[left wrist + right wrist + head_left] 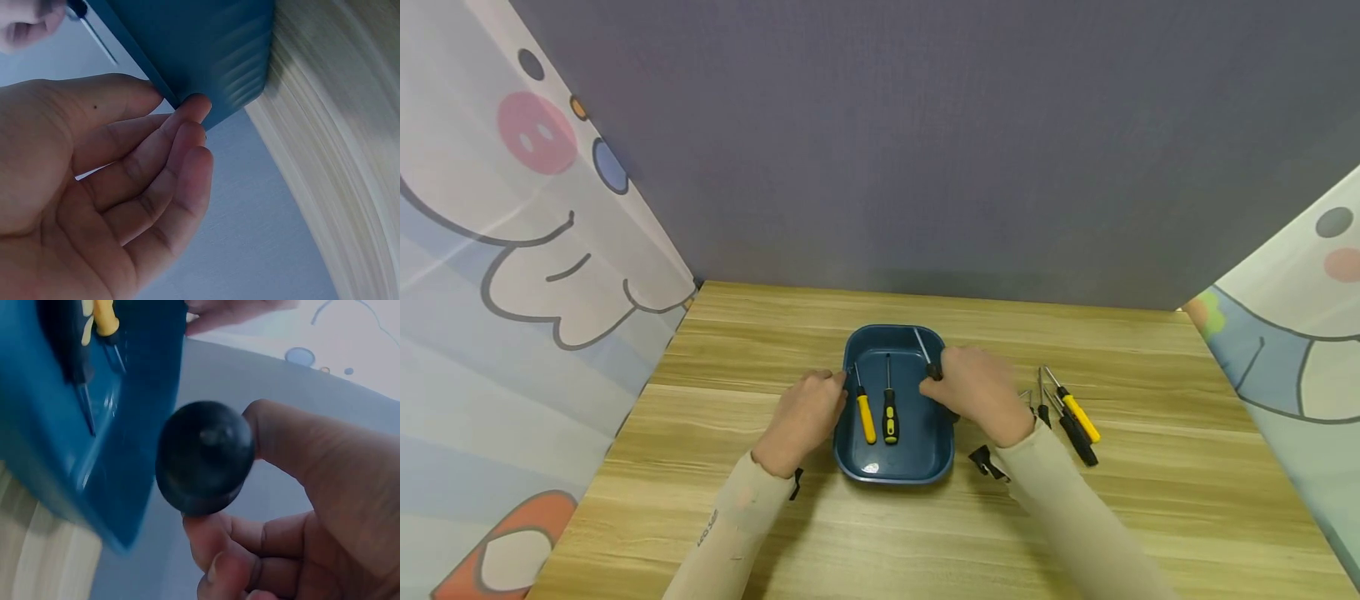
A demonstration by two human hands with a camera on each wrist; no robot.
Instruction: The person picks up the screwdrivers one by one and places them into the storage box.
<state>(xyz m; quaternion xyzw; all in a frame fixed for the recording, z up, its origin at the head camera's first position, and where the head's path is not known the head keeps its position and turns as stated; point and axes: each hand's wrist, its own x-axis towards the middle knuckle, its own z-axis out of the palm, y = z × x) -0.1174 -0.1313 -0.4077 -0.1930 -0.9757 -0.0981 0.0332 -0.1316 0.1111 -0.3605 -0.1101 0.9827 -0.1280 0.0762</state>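
Note:
A dark blue plastic tray point(895, 479) stands on the table with two screwdrivers lying in it. One is a yellow-handled screwdriver point(867, 418); beside it is a black-and-yellow screwdriver point(891, 417). My left hand point(805, 417) pinches the tray's left rim between thumb and fingers, as the left wrist view shows point(131, 144). Over the tray's right side, my right hand point(977, 387) holds a black-handled screwdriver point(205, 459) by its handle. Its shaft point(921, 346) points to the far side of the tray. The handle's butt end faces the right wrist camera.
Right of the tray lie several more tools on the wooden table point(1187, 467), among them a yellow-handled screwdriver point(1082, 419) and a black-handled one point(1079, 440). A grey panel point(880, 167) rises behind the table, with printed curtains point(512, 275) at the sides.

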